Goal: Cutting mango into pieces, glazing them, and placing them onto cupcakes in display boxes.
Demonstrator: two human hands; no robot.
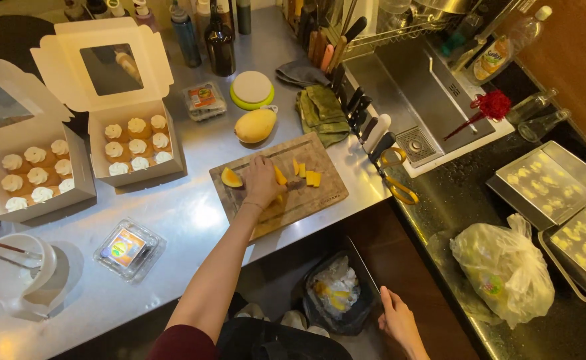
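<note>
My left hand [263, 180] reaches onto the wooden cutting board [319, 193], its fingers curled down over a yellow mango piece [280, 176]. A mango wedge [231, 177] lies just left of that hand. Small mango cubes [308, 176] sit to its right. A whole mango [255, 125] rests on the steel counter behind the board. My right hand [399, 321] hangs low beside the counter with its fingers apart and holds nothing. It is next to a black-lined trash bin [336, 293] holding mango peels.
Two open white boxes of frosted cupcakes [136, 147] [36, 177] stand at the left, near a clear plastic clamshell [129, 248] and a white bowl [6, 277]. Knives [366, 123] and yellow scissors [396, 177] lie by the sink [416, 87]. A plastic bag [506, 267] and metal trays [549, 183] sit at the right.
</note>
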